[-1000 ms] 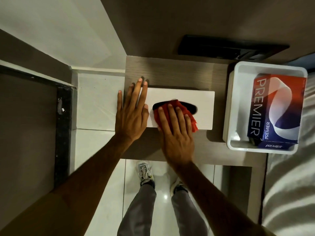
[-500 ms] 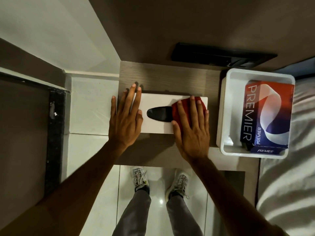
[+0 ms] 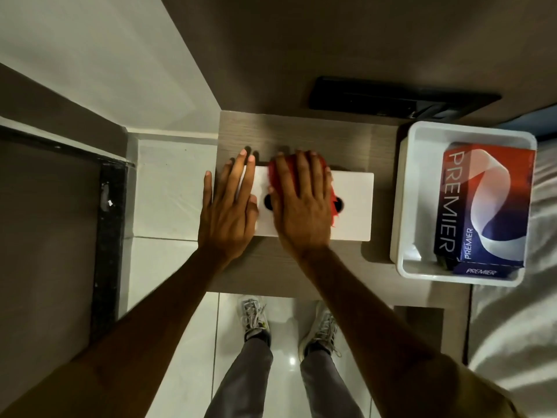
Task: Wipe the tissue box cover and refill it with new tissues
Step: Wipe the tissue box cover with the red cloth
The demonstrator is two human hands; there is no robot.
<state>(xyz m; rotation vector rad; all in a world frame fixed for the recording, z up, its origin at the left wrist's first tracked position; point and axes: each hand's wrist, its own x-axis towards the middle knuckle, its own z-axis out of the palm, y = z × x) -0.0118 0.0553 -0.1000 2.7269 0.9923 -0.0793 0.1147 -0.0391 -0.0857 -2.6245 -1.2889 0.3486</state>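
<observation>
Head view: I see right hand (image 3: 301, 206) flat, pressing red cloth (image 3: 333, 197), swept back toward 9 o'clock across tissue box cover (image 3: 352, 206); left hand (image 3: 229, 203) open, bracing; wiping ongoing, refill pending.

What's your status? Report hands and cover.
Left hand flat, steadying white cover. Right hand pressing red cloth over the slot. Premier tissue box waiting in bin. Nothing blocking.
</observation>
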